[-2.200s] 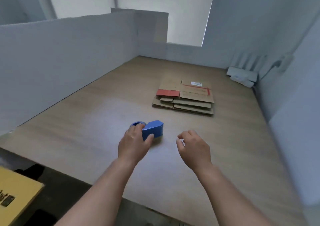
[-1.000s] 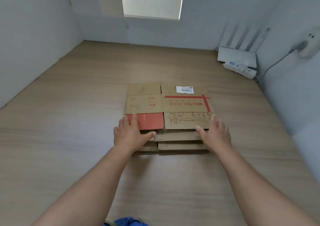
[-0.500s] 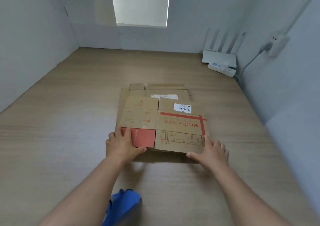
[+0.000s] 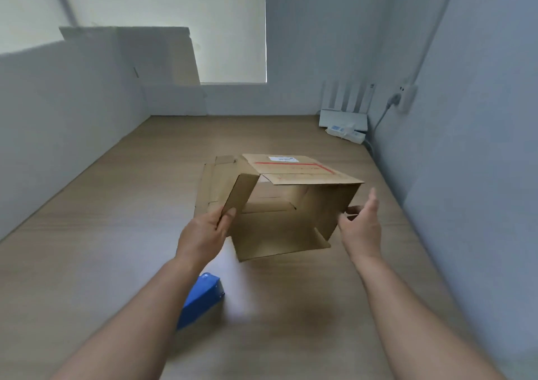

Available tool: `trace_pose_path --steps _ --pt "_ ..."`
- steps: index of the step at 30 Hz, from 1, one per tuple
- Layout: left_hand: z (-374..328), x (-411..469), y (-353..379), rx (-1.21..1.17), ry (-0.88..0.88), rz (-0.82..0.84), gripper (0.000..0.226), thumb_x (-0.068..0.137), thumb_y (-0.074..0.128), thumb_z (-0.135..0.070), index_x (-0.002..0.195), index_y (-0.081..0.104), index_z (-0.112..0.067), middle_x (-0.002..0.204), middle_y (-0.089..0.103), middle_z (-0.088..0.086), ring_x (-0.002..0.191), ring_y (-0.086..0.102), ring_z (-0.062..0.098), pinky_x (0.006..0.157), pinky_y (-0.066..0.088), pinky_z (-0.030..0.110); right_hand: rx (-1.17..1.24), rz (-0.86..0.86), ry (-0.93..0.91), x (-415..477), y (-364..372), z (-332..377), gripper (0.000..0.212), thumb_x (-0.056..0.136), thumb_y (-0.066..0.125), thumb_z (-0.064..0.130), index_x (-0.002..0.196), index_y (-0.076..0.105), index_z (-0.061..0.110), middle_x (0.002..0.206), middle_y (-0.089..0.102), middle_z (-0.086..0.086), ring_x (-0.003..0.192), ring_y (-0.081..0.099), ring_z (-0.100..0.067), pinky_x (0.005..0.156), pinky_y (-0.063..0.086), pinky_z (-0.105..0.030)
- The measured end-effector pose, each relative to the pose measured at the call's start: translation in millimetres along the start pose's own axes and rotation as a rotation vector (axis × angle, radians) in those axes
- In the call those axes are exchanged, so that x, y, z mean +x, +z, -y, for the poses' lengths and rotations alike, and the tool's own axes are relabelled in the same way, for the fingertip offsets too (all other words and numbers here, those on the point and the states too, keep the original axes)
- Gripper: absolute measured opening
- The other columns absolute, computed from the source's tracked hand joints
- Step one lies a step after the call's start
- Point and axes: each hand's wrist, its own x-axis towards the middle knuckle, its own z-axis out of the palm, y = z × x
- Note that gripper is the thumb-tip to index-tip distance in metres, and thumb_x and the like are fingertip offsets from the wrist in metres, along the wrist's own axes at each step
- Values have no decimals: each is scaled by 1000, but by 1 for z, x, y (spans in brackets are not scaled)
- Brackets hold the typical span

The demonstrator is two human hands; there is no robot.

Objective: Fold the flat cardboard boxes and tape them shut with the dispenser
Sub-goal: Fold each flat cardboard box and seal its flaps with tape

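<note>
Above the middle of the wooden worktop [image 4: 116,234] a cardboard box [image 4: 302,173] is held up, opened into a hollow sleeve with its near end facing the camera. Its top panel carries a red stripe and a white label. Both forearms reach forward from the lower edge of the view. The left hand [image 4: 203,234] has a closed grip on the box's left side panel [image 4: 241,193] – thumb on the near face, the other fingers curled behind its lower edge. The right hand [image 4: 361,228] is spread with no grip on anything, fingers pointing up, palm turned toward the box's right wall; whether the thumb touches the cardboard is too blurred to tell. Behind the box, flat boxes [image 4: 211,181] lie stacked on the worktop. A blue tape dispenser [image 4: 202,296] lies near the front, partly hidden under the left forearm – well apart from the box. A white router [image 4: 343,119] and a power strip [image 4: 346,133] sit in the far right corner.
</note>
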Motion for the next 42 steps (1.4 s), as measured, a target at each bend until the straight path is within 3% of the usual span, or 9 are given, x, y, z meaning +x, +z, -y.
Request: trace_pose_path --steps 4,11,15,20,25,30,35,39,42 --pt "-30 -17 -14 -313 11 -40 21 99 45 -40 88 58 -27 98 68 14 95 61 32 84 50 46 -186 73 -54 4 -14 4 23 93 51 23 109 65 17 101 66 -9 92 59 -28 76 48 -35" --pt "-57 -49 -32 -436 -15 -87 16 102 42 -32 105 56 -24 98 62 3 89 60 24 62 54 32 -297 128 -159 -5 -36 18 14 92 46 13 79 48 8 69 50 -6 70 50 -28 52 31 -29" --pt "-65 -57 -45 -75 -151 -153 28 98 41 -31 92 58 -10 85 62 10 75 62 28 59 55 39 -374 18 -347 -10 -61 50 13 90 52 18 80 54 10 69 54 -6 67 49 -27 53 28 -28" --pt "-77 -68 -33 226 -260 126 24 95 39 -22 97 60 -10 82 65 10 77 67 27 72 56 38 -505 198 -234 -11 -69 55 10 88 53 17 84 58 9 77 60 -6 70 56 -24 58 43 -31" --pt "-61 -84 -7 13 -233 220 48 97 50 -33 143 40 -24 124 59 9 102 60 24 80 54 36 27 567 31 -27 -72 19 41 91 54 49 91 63 10 88 69 -9 73 71 -18 75 59 -38" --pt "-38 -103 -13 -257 -175 365 56 77 38 -82 110 62 -42 121 60 -12 111 56 11 95 46 34 181 940 -94 -45 -88 -18 59 73 59 68 116 65 28 132 56 11 120 52 -3 110 35 -35" --pt "-23 -110 -26 -315 -135 513 104 40 27 -105 114 66 -43 133 47 -27 129 38 4 114 22 37 123 1076 -122 -62 -93 -25 78 54 65 64 129 55 43 143 32 29 132 32 -2 109 30 -31" --pt "-20 -110 -29 -377 -38 585 95 39 55 -95 118 61 -41 129 42 -33 113 42 -18 91 34 7 110 985 -132 -64 -92 -14 84 53 60 68 129 56 34 125 53 23 119 50 -1 95 40 -20" --pt "-20 -108 -23 -530 -120 527 50 72 78 -47 113 68 -20 123 54 -21 100 55 -12 66 44 0 91 926 -109 -66 -90 -8 78 59 70 61 128 58 27 119 61 15 112 56 -3 85 43 -16"
